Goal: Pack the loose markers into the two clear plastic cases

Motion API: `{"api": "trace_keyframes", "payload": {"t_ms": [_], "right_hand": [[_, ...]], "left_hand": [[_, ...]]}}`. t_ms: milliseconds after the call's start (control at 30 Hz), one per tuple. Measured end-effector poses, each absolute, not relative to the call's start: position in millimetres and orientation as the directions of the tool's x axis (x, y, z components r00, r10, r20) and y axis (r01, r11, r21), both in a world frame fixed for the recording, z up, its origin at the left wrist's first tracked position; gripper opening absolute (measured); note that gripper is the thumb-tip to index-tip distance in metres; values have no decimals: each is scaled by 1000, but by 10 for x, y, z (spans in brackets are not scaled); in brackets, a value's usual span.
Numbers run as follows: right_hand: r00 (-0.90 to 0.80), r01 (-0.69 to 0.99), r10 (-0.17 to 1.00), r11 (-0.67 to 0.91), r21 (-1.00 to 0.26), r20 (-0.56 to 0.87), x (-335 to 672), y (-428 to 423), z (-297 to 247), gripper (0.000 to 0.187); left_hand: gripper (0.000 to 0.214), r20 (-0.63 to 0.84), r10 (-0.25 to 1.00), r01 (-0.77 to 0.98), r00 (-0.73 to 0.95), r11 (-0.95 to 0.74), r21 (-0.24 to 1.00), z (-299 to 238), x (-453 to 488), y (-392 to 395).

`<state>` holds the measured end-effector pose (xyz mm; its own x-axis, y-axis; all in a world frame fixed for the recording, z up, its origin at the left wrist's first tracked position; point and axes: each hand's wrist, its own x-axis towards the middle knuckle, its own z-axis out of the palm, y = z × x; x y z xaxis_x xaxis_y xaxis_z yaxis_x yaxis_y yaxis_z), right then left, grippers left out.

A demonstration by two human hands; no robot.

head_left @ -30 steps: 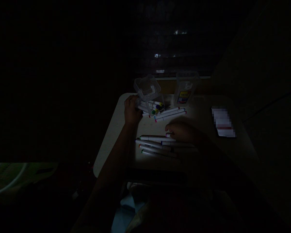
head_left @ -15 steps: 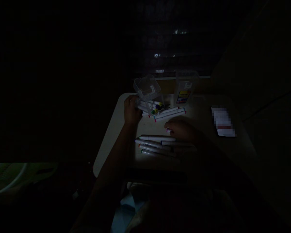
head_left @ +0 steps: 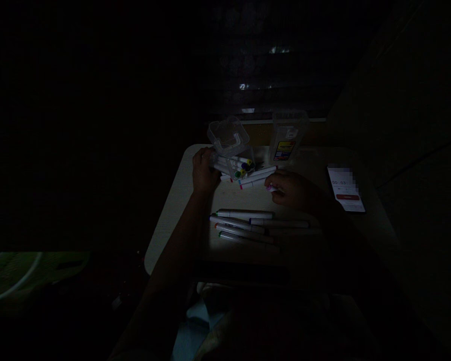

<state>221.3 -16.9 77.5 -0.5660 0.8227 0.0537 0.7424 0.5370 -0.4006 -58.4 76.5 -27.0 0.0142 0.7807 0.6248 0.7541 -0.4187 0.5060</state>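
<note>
1. Head cam is super dark, so take the fine detail with a grain of salt
2. Right hand (head_left: 291, 189) has its fingers curled in, pinching a marker (head_left: 271, 188) with a pinkish end; the marker sits just off the tabletop, near the mouth of the clear box (head_left: 231, 148)
3. Left hand (head_left: 205, 173) is wrapped round the side of that box, holding it tipped over with the opening facing the right hand
4. Inside the box there's a bunch of markers (head_left: 242, 167), coloured caps pointing out; a few loose ones (head_left: 257, 176) lie right at the opening, touching or nearly so
5. Closer to the body, a row of markers (head_left: 244, 224) lies on the table (head_left: 173, 215), side by side
6. Further back stands a second clear tub (head_left: 287, 135) with a label, and a phone (head_left: 346, 189) lies off to the right
7. Risk, imo: with the box tilted like that, the markers inside could slide back out if the left hand loosens, and in this light the pinched one could easily miss the opening or knock the loose ones rolling toward the edge
</note>
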Motion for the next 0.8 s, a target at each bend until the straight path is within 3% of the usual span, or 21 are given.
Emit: {"api": "trace_keyframes", "payload": {"t_ms": [300,533,800], "right_hand": [[-514,702,817,575,-421,259,2315,-285,1008,18],[-485,699,793,605,-381,368,2350,-339,1081,21],[-450,608,653,724,-326,609,2413,-339,1123,13]], "left_hand": [[55,639,770,758,4,-419,500,-258,-575,760],[56,635,773,753,15,-427,501,-279,-592,768],[59,656,754,758,33,-447,476,-291,-607,773]]}}
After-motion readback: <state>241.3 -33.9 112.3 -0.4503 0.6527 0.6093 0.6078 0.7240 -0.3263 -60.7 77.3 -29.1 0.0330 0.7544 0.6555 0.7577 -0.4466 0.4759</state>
